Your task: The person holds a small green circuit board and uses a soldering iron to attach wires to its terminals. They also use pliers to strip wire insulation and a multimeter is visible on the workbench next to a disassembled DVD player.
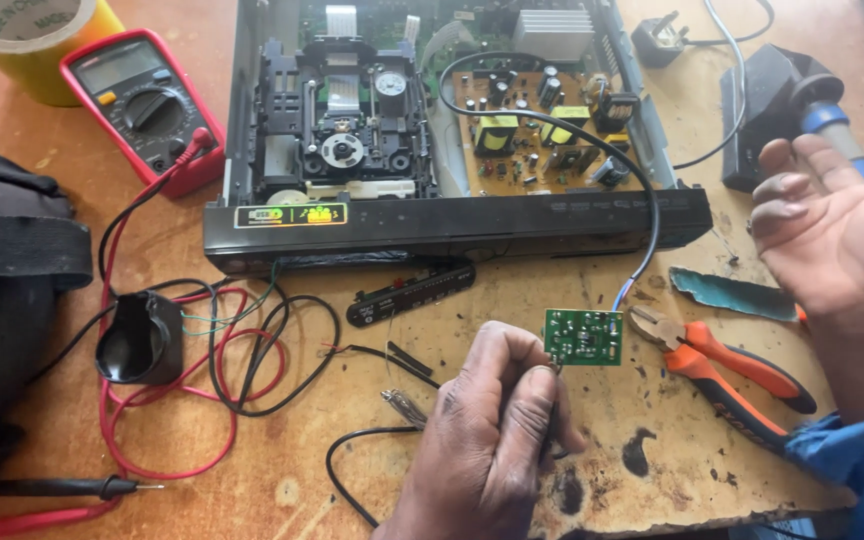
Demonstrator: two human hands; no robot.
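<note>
Currently left hand [487, 430] fingers pinch green board [583, 336]; right hand [837, 235] open, empty. Risk: taut wire [642, 180] tugs solder joint loose.

Multimeter [142, 105] left of disc player [452, 120], pliers [722, 365] right.

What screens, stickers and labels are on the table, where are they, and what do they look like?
Multimeter: top left, red case, small grey rectangular screen, black dial.
Sticker: on the front left of the open black disc player, a long rectangle, green and yellow.
Tape roll: top left corner, round, yellow, with printing on its inner ring.
Left hand holds a small green circuit board; it carries no label.
</note>
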